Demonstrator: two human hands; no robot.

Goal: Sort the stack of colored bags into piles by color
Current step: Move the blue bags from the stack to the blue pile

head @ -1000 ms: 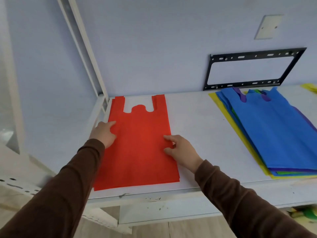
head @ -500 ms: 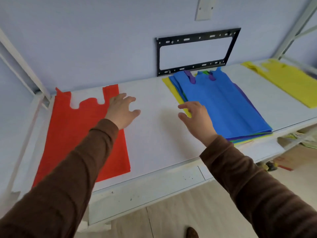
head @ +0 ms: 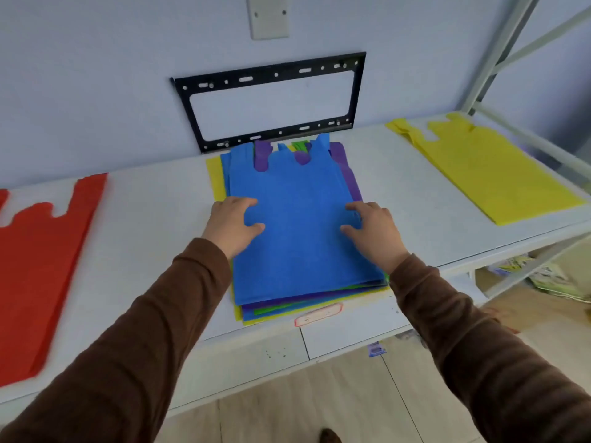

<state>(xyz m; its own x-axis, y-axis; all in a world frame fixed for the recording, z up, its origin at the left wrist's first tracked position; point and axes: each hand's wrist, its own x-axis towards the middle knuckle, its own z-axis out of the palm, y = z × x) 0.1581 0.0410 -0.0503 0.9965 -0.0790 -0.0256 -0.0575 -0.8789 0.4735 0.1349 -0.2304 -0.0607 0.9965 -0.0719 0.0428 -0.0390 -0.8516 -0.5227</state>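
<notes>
A stack of colored bags lies in the middle of the white table (head: 153, 225), with a blue bag (head: 300, 231) on top and purple, green and yellow edges showing beneath. My left hand (head: 233, 223) rests on the blue bag's left edge, fingers spread. On its right edge my right hand (head: 372, 230) lies with fingers spread; neither hand grips the bag. A red bag (head: 35, 266) lies flat at the far left. At the far right a yellow bag (head: 486, 174) lies flat.
A black metal wall bracket (head: 271, 100) hangs just behind the stack. A white shelf frame (head: 499, 59) rises at the right. Below the table at right are a lower shelf with papers (head: 550, 276) and wood floor.
My hands left the red bag and moved right onto the blue bag atop the stack. The view swung right, so the red bag is now at the far left.
</notes>
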